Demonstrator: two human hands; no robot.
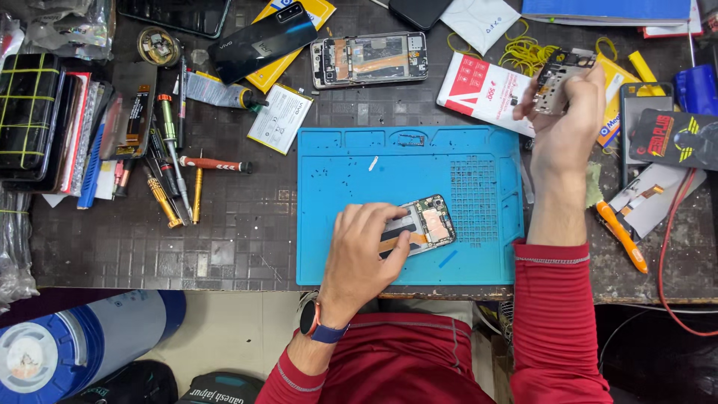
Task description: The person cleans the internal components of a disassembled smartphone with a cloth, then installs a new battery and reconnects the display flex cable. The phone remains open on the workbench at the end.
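An opened phone [419, 228] is pressed flat under the left hand [366, 258] (on the blue mat [336, 187]); a small circuit module [559, 78] is pinched in the raised right hand [565, 123].

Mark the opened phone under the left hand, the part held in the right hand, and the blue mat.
opened phone [432, 223], head view, exposed circuit end.
metal phone part [559, 75], head view, its middle.
blue mat [344, 172], head view, bare upper-left area.
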